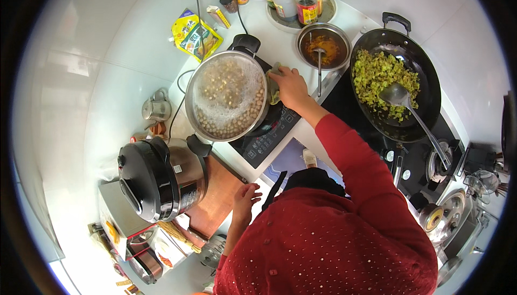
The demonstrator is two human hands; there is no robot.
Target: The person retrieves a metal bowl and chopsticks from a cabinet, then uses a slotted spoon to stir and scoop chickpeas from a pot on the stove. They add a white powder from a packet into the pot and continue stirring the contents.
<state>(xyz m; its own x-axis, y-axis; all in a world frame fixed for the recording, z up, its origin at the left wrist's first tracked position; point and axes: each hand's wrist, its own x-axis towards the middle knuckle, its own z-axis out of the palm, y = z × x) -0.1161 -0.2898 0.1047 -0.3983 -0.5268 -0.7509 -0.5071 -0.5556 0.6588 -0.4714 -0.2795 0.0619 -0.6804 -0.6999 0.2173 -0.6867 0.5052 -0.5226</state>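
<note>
My right hand (291, 89) holds a green cloth (274, 85) against the right side of a wide steel pot (191, 117). The pot stands on a black induction cooker (258, 145) and has black handles. Inside it, foam and small round brown pieces (226, 127), perhaps beans or peanuts, float in cloudy liquid. My left hand (243, 199) hangs in front of my body, fingers loosely bent and apart, with nothing in it. It is near a brown wooden board (220, 192).
A black wok (428, 93) with chopped green food and a metal spatula (398, 95) sits at right. Behind stand a steel bowl of reddish sauce (329, 50) and several bottles (284, 2). A pressure cooker (161, 178) is at left. Black cords (198, 4) hang behind the pot.
</note>
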